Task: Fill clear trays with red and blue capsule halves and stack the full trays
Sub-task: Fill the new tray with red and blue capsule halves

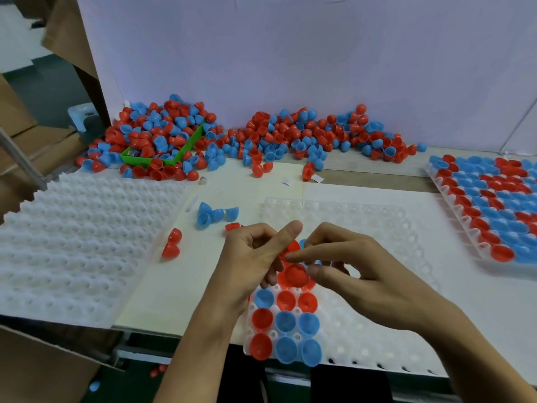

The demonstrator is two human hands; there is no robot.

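Both hands, left hand (255,257) and right hand (343,269), pinch a red half (295,274); seat it squarely near the clear tray (363,330)'s near-left corner.

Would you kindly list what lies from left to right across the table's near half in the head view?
Stack of empty white trays → loose red capsule halves → partly filled tray under both hands → full tray.
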